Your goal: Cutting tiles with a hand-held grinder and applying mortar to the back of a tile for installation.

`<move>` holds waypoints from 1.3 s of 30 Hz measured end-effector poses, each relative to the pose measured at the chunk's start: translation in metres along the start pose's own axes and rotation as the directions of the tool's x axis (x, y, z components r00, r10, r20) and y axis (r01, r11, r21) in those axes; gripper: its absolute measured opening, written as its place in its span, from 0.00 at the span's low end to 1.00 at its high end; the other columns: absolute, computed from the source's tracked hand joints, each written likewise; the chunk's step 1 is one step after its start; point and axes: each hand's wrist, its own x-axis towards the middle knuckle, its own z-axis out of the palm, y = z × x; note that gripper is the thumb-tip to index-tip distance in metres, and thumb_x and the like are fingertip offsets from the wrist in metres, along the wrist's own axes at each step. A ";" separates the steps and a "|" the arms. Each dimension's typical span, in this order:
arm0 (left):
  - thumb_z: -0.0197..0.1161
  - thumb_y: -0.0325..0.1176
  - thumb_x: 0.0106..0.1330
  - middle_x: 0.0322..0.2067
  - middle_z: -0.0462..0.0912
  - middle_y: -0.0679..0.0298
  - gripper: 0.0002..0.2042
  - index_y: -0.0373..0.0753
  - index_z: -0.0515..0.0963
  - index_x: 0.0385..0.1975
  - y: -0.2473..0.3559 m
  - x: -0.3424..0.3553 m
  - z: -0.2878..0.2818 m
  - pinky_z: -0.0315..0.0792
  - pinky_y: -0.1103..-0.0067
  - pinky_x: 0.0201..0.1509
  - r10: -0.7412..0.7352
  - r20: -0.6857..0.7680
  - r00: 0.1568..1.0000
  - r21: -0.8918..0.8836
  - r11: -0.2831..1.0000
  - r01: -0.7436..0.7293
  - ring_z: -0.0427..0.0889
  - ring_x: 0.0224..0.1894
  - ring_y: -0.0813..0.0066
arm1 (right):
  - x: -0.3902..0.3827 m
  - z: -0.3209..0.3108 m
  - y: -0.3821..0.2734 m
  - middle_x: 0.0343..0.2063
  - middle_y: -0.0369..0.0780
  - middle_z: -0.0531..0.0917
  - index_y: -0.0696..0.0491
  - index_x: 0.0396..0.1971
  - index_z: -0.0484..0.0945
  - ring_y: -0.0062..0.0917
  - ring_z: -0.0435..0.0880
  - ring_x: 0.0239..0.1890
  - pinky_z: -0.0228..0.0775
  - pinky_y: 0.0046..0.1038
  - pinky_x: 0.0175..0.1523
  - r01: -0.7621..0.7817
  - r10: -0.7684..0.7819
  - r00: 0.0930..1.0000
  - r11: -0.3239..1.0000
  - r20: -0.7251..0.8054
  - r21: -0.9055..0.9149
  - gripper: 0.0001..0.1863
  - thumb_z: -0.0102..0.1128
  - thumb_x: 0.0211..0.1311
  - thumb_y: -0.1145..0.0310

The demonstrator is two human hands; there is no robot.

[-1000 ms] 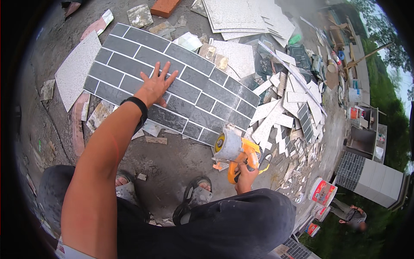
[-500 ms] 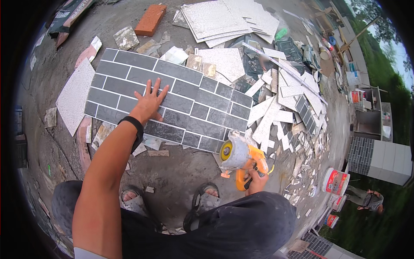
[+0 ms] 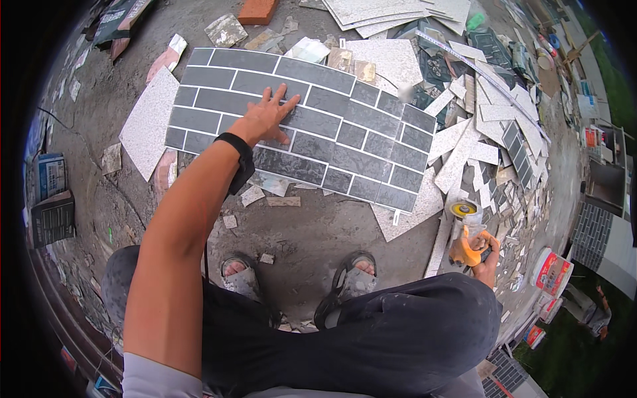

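A large dark grey tile with a white-lined brick pattern (image 3: 318,142) lies on the ground before me. My left hand (image 3: 269,121) rests on its middle with fingers spread, palm side down. Off to the right, my right hand (image 3: 488,266) is wrapped round the handle of an orange handheld tile saw (image 3: 466,247). The saw's yellow disc (image 3: 463,209) faces up, apart from the tile's right edge. A pale speckled board (image 3: 415,211) shows from under the tile's right corner, and another pale board (image 3: 151,123) from under its left end.
Cut strips and shards (image 3: 488,136) are heaped at the right, with a long metal ruler (image 3: 494,81) across them. Pale sheets (image 3: 391,14) are stacked behind. A red brick (image 3: 259,11) lies at the back. Buckets (image 3: 552,272) and another person (image 3: 587,310) are at far right.
My right hand has carried the saw away from the tile's right corner, out to the right. My left hand stays spread on the tile. The whole view has shifted.
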 end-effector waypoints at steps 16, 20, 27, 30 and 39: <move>0.69 0.54 0.59 0.61 0.69 0.35 0.45 0.27 0.61 0.67 -0.273 -0.069 -0.102 0.63 0.65 0.69 -0.352 0.078 0.933 -0.271 0.893 0.360 0.70 0.65 0.45 | 0.050 -0.107 -0.015 0.33 0.41 0.79 0.60 0.44 0.75 0.29 0.79 0.33 0.70 0.31 0.42 0.185 -0.420 0.888 0.695 -0.185 -0.694 0.23 0.59 0.62 0.54; 0.70 0.55 0.59 0.63 0.68 0.36 0.48 0.21 0.57 0.67 -0.277 -0.077 -0.033 0.62 0.67 0.70 -0.534 0.069 0.843 -0.537 0.692 0.483 0.68 0.67 0.48 | 0.033 -0.127 -0.027 0.64 0.52 0.68 0.66 0.63 0.63 0.37 0.67 0.66 0.58 0.35 0.66 0.220 -0.568 0.823 0.285 0.020 -0.933 0.35 0.60 0.61 0.60; 0.69 0.55 0.59 0.61 0.70 0.38 0.47 0.21 0.60 0.66 -0.300 -0.074 -0.012 0.64 0.67 0.68 -0.637 0.116 0.762 -0.738 0.459 0.495 0.71 0.65 0.51 | -0.038 -0.026 0.090 0.54 0.50 0.74 0.64 0.63 0.63 0.37 0.75 0.56 0.64 0.33 0.60 0.531 -0.573 0.721 0.095 0.390 -0.842 0.31 0.57 0.60 0.70; 0.67 0.51 0.62 0.60 0.73 0.39 0.40 0.21 0.65 0.63 -0.287 -0.054 -0.001 0.64 0.68 0.67 -0.625 0.153 0.765 -0.782 0.396 0.480 0.72 0.64 0.52 | -0.103 0.042 0.096 0.55 0.51 0.73 0.60 0.63 0.63 0.38 0.76 0.55 0.67 0.37 0.60 0.474 -0.336 0.846 0.118 0.414 -0.873 0.31 0.58 0.58 0.72; 0.66 0.55 0.64 0.31 0.82 0.56 0.27 0.29 0.79 0.33 -0.262 -0.050 -0.031 0.72 0.70 0.40 -0.762 -0.186 0.620 -0.846 0.445 0.293 0.78 0.33 0.68 | -0.153 0.174 0.080 0.55 0.48 0.76 0.58 0.60 0.68 0.40 0.76 0.58 0.67 0.36 0.62 0.742 -0.294 0.645 0.017 0.705 -0.671 0.29 0.63 0.58 0.72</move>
